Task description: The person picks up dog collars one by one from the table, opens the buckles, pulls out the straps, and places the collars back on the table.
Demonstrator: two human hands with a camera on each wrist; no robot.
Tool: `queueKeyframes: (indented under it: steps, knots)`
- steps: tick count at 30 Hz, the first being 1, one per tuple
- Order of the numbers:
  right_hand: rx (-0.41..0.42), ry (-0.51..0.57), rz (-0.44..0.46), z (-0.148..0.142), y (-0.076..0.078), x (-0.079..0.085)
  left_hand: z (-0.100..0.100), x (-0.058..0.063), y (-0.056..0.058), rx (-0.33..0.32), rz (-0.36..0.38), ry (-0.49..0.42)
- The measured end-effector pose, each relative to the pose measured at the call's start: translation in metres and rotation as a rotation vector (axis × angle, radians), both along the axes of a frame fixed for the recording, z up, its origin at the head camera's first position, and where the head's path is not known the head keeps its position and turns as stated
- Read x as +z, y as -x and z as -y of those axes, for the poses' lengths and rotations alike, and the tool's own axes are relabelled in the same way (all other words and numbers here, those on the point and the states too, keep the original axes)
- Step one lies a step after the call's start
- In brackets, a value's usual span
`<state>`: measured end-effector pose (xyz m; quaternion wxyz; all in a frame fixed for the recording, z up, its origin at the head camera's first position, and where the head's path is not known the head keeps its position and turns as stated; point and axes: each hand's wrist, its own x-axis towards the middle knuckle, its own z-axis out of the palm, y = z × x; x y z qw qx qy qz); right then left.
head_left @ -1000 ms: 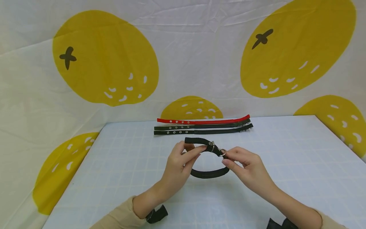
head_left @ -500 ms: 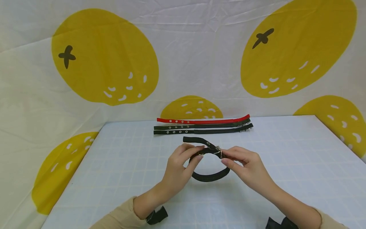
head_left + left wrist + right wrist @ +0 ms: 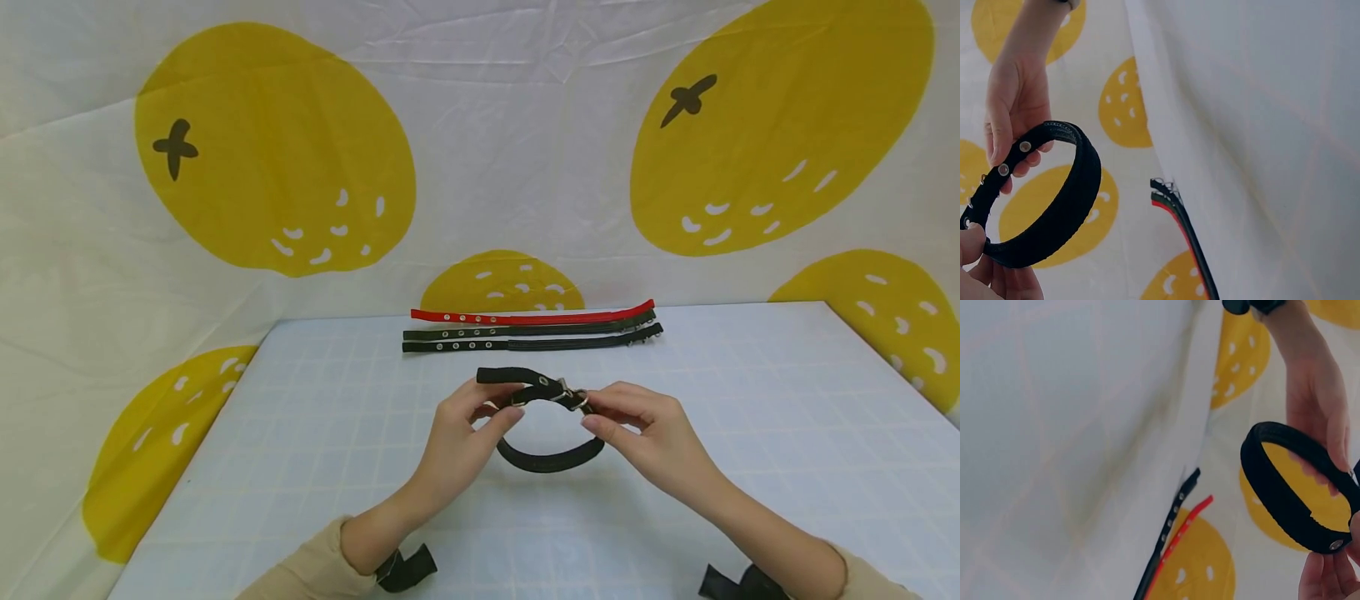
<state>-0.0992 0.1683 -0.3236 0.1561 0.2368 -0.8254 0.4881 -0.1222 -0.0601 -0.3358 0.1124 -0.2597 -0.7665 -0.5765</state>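
In the head view a black buckled collar (image 3: 551,462), bent into a loop, is held up above the table. My left hand (image 3: 461,437) pinches the loop's left side, thumb in front and fingers partly hidden behind the strap. A loose strap tail (image 3: 502,375) sticks out leftward above those fingers. My right hand (image 3: 648,429) pinches the collar's right side between thumb and fingers, beside the metal buckle (image 3: 564,389) and ring (image 3: 582,400). Metal eyelets (image 3: 1025,147) show along the strap in the left wrist view. The right wrist view shows the collar (image 3: 1279,494) as a wide loop between both hands.
Behind the hands, a red strap (image 3: 540,319) and two dark straps (image 3: 555,342) with eyelets lie side by side near the back edge of the pale checked table (image 3: 300,467). A white cloth (image 3: 517,167) with yellow fruit prints hangs behind it.
My left fingers have drawn back from over the strap, and that hand has shifted slightly left. The loose tail has dipped a little. The right hand stays nearly in place.
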Motion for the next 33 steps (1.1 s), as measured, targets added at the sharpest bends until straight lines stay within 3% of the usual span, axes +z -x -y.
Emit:
queueKeyframes:
  steps: [6, 16, 23, 33]
  knots:
    - [0.005, 0.006, 0.016, -0.002, 0.000, 0.001, 0.002, 0.001, 0.000, -0.005, 0.064, -0.031]
    - [0.030, 0.007, 0.032, -0.004, 0.000, 0.001, 0.007, -0.001, -0.001, 0.013, 0.105, -0.060]
    - [0.015, 0.007, 0.046, -0.004, 0.000, 0.001, 0.011, 0.000, 0.001, 0.049, 0.227, -0.100]
    - [-0.004, 0.024, 0.196, -0.004, -0.001, 0.002, 0.014, 0.000, 0.001, 0.044, 0.281, -0.131]
